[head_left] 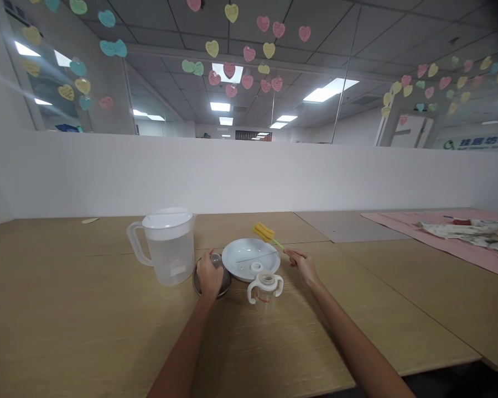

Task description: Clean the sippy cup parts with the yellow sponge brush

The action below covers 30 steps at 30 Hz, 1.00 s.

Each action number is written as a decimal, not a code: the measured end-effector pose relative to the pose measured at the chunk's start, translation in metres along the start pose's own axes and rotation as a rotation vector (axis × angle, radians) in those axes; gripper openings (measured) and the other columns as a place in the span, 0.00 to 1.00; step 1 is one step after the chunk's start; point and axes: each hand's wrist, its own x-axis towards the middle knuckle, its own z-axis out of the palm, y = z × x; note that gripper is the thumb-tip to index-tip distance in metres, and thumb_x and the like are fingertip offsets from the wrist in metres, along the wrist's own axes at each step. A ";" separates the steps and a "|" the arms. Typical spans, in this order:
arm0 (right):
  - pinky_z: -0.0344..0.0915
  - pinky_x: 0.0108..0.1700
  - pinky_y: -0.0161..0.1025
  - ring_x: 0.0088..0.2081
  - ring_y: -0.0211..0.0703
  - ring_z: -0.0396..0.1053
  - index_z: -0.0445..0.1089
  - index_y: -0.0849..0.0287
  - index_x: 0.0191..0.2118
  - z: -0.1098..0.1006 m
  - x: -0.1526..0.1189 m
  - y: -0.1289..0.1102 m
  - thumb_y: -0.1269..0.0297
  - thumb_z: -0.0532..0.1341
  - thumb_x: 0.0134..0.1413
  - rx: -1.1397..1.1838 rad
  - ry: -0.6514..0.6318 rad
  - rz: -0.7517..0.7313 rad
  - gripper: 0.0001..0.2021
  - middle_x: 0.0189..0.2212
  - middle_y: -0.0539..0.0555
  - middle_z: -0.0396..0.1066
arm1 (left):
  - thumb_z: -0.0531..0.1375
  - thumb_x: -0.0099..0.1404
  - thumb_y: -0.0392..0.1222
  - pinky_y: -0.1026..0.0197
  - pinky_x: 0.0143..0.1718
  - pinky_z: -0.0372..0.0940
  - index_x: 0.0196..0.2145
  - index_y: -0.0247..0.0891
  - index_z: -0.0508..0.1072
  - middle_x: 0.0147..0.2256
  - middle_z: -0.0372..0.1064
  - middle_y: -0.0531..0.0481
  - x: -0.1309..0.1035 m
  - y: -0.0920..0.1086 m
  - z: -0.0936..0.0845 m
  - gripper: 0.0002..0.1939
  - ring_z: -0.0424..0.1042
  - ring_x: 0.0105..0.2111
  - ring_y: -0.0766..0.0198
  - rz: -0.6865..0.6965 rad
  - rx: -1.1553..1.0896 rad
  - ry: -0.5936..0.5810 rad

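Observation:
My right hand is closed around the thin green handle of a sponge brush, whose yellow head is over the far rim of a white bowl. My left hand reaches into a shallow metal dish, fingers curled on a clear rounded piece that they partly hide. A small white ring-shaped part and what looks like a thin straw lie in the bowl. In front of it, between my hands, a clear baby bottle with two white handles stands upright, its top uncovered.
A lidded plastic pitcher with clear liquid stands left of the metal dish. At far right, a pink cloth bears patterned fabric. A low white wall runs behind the wooden table, with glass above it.

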 end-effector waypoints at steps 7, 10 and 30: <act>0.59 0.26 0.34 0.26 0.41 0.66 0.77 0.61 0.29 0.003 -0.001 0.000 0.54 0.62 0.35 -0.006 -0.008 0.024 0.17 0.20 0.52 0.71 | 0.57 0.51 0.28 0.60 0.48 0.59 0.47 0.35 0.61 0.46 0.65 0.42 0.001 0.007 -0.007 0.24 0.65 0.48 0.58 -0.093 0.274 -0.119; 0.61 0.26 0.34 0.28 0.42 0.68 0.77 0.61 0.29 0.003 0.000 0.002 0.55 0.62 0.35 -0.034 -0.016 0.029 0.15 0.25 0.54 0.74 | 0.56 0.52 0.30 0.56 0.47 0.58 0.44 0.32 0.64 0.45 0.64 0.38 -0.001 0.013 -0.011 0.19 0.65 0.47 0.54 -0.131 0.373 -0.125; 0.64 0.29 0.36 0.31 0.45 0.71 0.77 0.57 0.31 0.002 0.004 0.011 0.54 0.56 0.43 -0.306 -0.010 -0.113 0.16 0.30 0.54 0.76 | 0.51 0.64 0.47 0.39 0.53 0.44 0.32 0.42 0.73 0.34 0.73 0.47 -0.030 0.044 -0.004 0.13 0.65 0.45 0.50 0.586 0.380 -0.248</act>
